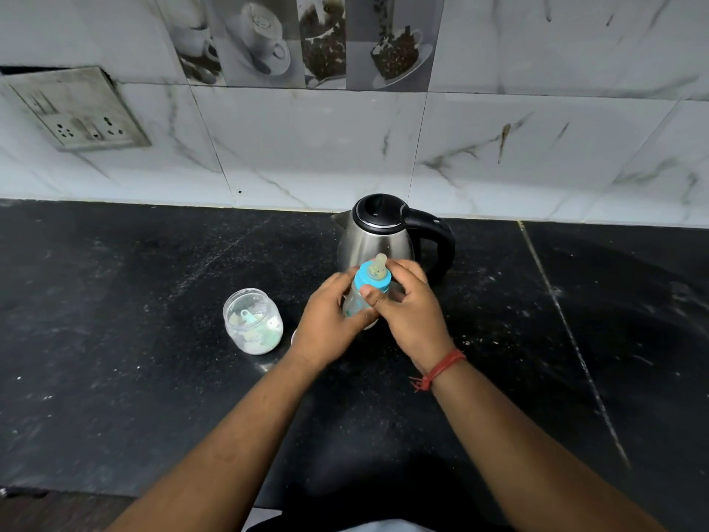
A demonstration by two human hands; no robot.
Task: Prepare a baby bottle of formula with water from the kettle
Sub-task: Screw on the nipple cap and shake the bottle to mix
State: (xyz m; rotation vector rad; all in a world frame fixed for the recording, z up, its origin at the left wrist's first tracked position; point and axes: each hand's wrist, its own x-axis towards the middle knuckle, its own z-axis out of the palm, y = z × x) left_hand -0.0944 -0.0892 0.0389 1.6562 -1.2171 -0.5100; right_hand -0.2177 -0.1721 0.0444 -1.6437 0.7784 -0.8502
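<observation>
Broadly, a marbled tile wall (498, 147) rises behind a black speckled table (115, 339), with a band of coffee-cup picture tiles (307, 40) along the top and a grimy socket plate (76, 109) at the left. On the table, near the wall, stands a steel kettle (378, 240) with its black lid shut, its black handle (441, 243) turned to the right and its spout to the left. Two bare forearms reach in from the bottom edge; the right wrist wears a red thread band (441, 368). Just in front of the kettle the left hand (326, 320) wraps its fingers around the clear body of the baby bottle (356, 301), which tilts slightly to the right. The right hand (410, 312) closes its fingers around the bottle's blue collar (370, 282), thumb laid across the front, with the pale teat (380, 263) standing free above. To the left of the hands, apart from them, sits an open glass jar (253, 320) holding white powder and a small turquoise scoop (249, 316).
</observation>
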